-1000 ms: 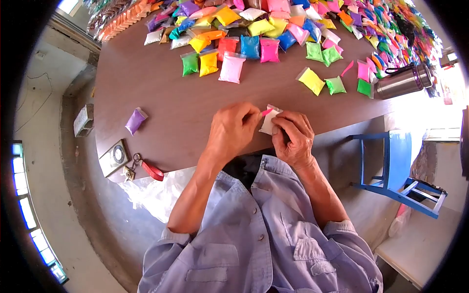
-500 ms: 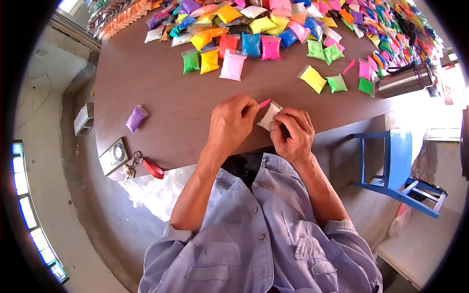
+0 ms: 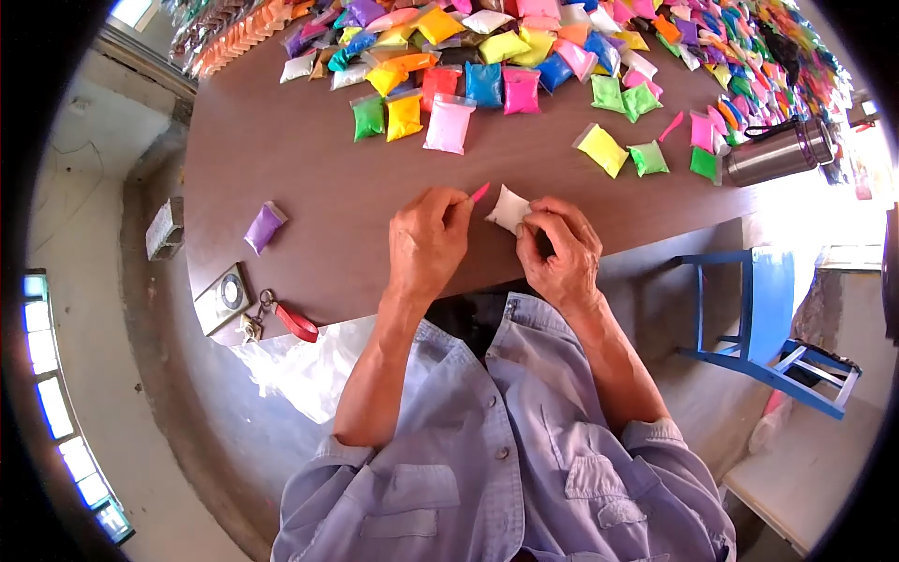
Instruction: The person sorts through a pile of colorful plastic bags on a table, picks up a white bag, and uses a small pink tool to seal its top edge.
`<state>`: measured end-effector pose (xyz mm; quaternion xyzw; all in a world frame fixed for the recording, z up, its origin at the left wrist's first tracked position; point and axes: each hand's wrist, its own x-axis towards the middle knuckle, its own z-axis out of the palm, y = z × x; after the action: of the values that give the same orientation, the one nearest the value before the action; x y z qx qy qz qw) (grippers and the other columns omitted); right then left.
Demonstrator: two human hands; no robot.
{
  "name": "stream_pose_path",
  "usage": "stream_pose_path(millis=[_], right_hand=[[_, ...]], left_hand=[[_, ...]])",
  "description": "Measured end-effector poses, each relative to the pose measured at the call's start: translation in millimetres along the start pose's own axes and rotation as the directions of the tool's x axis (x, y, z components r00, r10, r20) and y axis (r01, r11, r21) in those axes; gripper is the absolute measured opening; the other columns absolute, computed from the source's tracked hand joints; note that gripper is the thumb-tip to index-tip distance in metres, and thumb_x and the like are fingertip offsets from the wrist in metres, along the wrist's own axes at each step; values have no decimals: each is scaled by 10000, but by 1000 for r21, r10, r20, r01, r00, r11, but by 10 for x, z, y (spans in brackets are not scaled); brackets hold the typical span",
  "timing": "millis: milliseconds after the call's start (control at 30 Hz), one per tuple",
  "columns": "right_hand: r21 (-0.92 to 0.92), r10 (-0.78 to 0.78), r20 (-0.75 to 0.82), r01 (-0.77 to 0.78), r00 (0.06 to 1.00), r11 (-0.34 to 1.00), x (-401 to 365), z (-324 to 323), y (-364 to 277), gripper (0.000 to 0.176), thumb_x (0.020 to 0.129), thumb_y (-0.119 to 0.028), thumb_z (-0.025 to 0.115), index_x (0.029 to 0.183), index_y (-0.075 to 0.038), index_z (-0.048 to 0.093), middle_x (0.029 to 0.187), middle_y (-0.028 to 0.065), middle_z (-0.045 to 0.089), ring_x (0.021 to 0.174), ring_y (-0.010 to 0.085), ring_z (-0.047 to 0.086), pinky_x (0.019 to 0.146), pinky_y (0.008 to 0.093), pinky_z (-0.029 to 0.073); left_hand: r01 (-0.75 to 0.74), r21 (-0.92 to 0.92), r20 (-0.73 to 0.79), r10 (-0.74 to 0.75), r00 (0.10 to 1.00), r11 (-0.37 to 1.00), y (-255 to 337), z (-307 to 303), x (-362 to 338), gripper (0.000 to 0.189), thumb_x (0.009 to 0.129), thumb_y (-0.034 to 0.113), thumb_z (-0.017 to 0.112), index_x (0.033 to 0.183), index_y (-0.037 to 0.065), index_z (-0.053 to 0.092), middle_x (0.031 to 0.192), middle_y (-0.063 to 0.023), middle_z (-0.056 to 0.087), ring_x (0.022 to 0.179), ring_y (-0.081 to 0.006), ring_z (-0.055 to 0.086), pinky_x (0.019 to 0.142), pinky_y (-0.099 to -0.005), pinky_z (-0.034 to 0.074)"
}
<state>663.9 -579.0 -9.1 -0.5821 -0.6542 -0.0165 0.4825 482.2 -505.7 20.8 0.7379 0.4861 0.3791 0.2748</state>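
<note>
My left hand (image 3: 429, 242) is closed around a small pink plastic stick (image 3: 481, 192), perhaps a modelling tool. Only its pointed end shows past the fingers. To its right, my right hand (image 3: 564, 251) pinches the right side of a small white packet (image 3: 508, 209) between thumb and fingers. The packet looks like a little plastic bag filled with something soft. A short gap separates the stick's tip from the packet. Both hands are over the brown table (image 3: 328, 187), near its front edge.
Colourful packets (image 3: 482, 84) are heaped along the back. A yellow packet (image 3: 601, 150), another pink stick (image 3: 670, 126) and a steel flask (image 3: 773, 155) lie right. At left are a purple packet (image 3: 266, 228), keys (image 3: 251, 326) and a square device (image 3: 223, 300). A blue chair (image 3: 749, 309) stands right.
My left hand has drawn back leftward with the pink stick, away from the white packet. The packet, still in my right hand, has turned and shifted slightly left.
</note>
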Motion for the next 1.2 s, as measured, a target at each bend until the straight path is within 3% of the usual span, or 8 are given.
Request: stream_pose_path(millis=[133,200,467,633,700,1000,1100,1200], right_hand=[[-29,76,8,-76,997,997,-31,2,-18,229,773,-63,815,966,-69,691,1040,101,698,922,316,701,812,390,579],[-36,81,15,-80,997,996,-6,10,-26,235,773,-73,819,970,-71,691,1039,102,698,923,314,701,811,387,579],[-35,71,-17,-71,997,997,-3,32,-14,263,775,-96,830,997,-80,691,1017,100,696,883,308,693,763,390,572],[-50,108,-7,-109,994,993,-7,26,-42,262,776,-99,829,1002,-84,697,1011,104,696,880,309,692,768,391,572],[-60,106,2,-105,994,993,17,20,-50,261,775,-100,829,1001,-83,700,1012,106,697,884,309,693,773,391,572],[-38,25,17,-24,1000,999,40,-10,-40,265,797,-37,797,1053,-68,734,1052,100,675,903,308,685,779,388,569],[-30,101,63,-99,993,995,56,-62,-35,256,813,3,761,1060,-66,746,1118,110,665,958,308,679,819,399,563],[-116,-16,213,42,977,992,120,-134,-42,297,852,-24,722,1148,-52,731,1228,121,649,1081,324,658,915,433,534]], left_hand=[[-16,-89,14,17,1000,996,185,-6,-152,48,891,34,758,902,12,717,818,-161,707,724,-303,715,638,-372,545],[-109,-53,16,110,994,993,221,97,-234,54,884,30,770,911,15,726,832,-171,715,716,-292,711,633,-363,544],[-65,118,-70,73,995,991,-67,15,-37,64,881,25,764,923,1,721,857,-174,714,715,-305,702,639,-372,545],[-43,-41,-77,40,996,998,158,22,-67,71,867,20,758,929,19,723,851,-157,709,732,-324,701,659,-393,553],[-149,-28,-18,148,989,988,250,147,-94,61,873,30,751,929,31,725,853,-150,712,743,-333,706,662,-402,556],[-38,120,-14,40,999,992,-78,-83,37,62,877,44,748,922,17,713,875,-164,712,748,-337,700,659,-389,543],[-16,63,-110,23,994,998,-78,-206,-104,71,883,37,751,943,11,722,858,-156,709,724,-293,696,654,-376,537],[-22,53,-214,33,976,998,-134,-304,-271,68,876,2,755,904,27,699,807,-124,679,664,-276,673,599,-347,521]])
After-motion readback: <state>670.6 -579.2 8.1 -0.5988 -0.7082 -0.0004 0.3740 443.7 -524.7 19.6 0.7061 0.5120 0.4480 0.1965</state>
